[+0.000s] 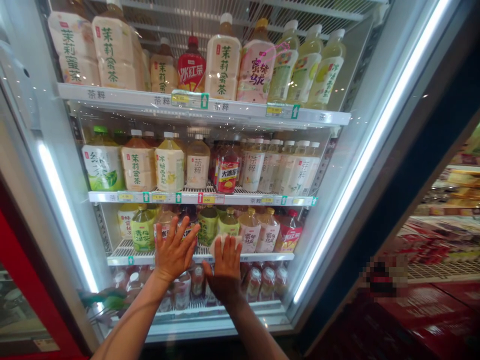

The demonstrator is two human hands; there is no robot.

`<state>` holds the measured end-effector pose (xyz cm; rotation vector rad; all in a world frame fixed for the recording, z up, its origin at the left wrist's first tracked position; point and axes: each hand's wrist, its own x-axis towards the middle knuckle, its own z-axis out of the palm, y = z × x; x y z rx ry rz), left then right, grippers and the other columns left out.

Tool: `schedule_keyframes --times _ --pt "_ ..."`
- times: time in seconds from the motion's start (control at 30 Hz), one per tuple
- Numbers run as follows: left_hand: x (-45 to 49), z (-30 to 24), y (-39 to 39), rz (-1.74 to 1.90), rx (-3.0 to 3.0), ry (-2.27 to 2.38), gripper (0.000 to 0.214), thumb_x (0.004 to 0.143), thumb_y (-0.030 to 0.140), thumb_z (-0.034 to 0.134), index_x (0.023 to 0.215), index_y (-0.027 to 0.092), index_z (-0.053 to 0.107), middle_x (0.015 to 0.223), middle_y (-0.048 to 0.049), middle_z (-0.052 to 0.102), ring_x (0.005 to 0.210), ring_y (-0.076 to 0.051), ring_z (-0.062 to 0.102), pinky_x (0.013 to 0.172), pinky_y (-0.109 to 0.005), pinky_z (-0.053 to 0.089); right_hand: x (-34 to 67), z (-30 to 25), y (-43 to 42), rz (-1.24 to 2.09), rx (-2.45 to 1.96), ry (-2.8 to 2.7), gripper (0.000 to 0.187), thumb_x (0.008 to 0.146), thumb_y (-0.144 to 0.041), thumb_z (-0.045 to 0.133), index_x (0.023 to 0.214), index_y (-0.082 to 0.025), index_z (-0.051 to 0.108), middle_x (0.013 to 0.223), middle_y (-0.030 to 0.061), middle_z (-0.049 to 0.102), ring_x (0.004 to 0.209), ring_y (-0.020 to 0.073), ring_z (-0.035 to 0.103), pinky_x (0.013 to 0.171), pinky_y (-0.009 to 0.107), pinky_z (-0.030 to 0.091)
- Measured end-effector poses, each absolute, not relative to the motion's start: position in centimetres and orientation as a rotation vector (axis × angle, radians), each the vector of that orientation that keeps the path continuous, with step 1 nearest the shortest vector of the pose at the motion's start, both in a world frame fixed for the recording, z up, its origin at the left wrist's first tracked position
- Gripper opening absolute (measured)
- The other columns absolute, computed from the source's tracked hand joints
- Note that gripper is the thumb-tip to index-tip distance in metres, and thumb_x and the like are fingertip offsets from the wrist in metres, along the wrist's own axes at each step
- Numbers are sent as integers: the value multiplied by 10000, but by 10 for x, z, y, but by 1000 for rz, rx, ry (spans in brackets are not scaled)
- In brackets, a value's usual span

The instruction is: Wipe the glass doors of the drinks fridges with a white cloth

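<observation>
My left hand [174,252] is raised with its fingers spread, palm toward the glass door [202,122] of a drinks fridge. Nothing is in it. To its right, my right hand [225,270] presses a folded white cloth [237,241] flat against the same glass, fingers stretched out over it. Only the cloth's edges show around the fingertips. Behind the hands, through the glass, stand a green-labelled bottle [143,230], pink-labelled bottles [249,231] and a red-labelled bottle [290,232] on a low shelf [270,257].
Upper shelves hold large tea bottles [112,50] and smaller bottles [227,172], with price strips [225,107] along their fronts. Bright light tubes [63,210] run down both sides. A red frame [28,280] stands at the left. Shelves with packaged goods [431,240] are at the right.
</observation>
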<state>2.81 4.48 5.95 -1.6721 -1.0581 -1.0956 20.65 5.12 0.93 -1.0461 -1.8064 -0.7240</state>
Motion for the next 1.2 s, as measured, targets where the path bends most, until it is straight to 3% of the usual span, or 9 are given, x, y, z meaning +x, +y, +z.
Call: schedule_keyframes --times 0.1,0.3,0.5,0.7,0.9,1.1,1.2 --pt "28 59 45 -1093 -1679 -1056 649 967 316 573 1573 349 344 1660 2 282 1590 -238 173 1308 -578 22 211 -9 45 -751 -1055 -1842 837 1029 -498 462 1648 -80 86 1692 225 185 1577 391 172 1212 620 306" --pt "27 60 44 -1092 -1672 -1035 636 976 312 560 1575 330 347 1668 1 259 1597 -226 143 1308 -567 10 221 63 63 -648 -1090 -1713 851 1043 -439 442 1639 -78 -46 1717 196 -70 1589 409 -21 1235 682 187" --pt "27 59 45 -1091 -1692 -1050 627 980 316 553 1574 331 351 1672 1 257 1598 -232 144 1304 -578 6 232 3 48 -750 -1049 -1830 833 1038 -492 450 1642 -53 80 1716 192 -35 1597 369 15 1259 614 236" --pt "26 60 44 -1092 -1685 -1041 651 969 310 562 1578 338 337 1677 5 248 1598 -236 144 1307 -570 4 254 69 65 -604 -1126 -1701 814 1055 -436 404 1643 -108 -53 1719 165 -102 1591 388 -50 1230 700 202" --pt "26 59 46 -1091 -1691 -1044 641 973 304 553 1576 341 342 1677 1 254 1597 -240 151 1302 -581 5 263 -7 56 -743 -1087 -1799 799 1052 -436 390 1643 -64 1 1712 183 -109 1594 374 -54 1207 676 297" --pt "27 60 46 -1094 -1695 -1040 628 979 316 555 1573 330 352 1683 4 237 1600 -235 137 1302 -578 2 250 51 70 -644 -1133 -1708 863 1036 -459 426 1640 -94 -71 1715 184 -107 1583 415 -70 1198 742 230" --pt "26 59 45 -1099 -1695 -1038 623 979 315 557 1569 329 360 1677 5 252 1598 -233 146 1301 -580 5 241 25 61 -702 -1109 -1726 855 1036 -456 435 1641 -69 -27 1713 206 -63 1586 414 -37 1190 719 288"
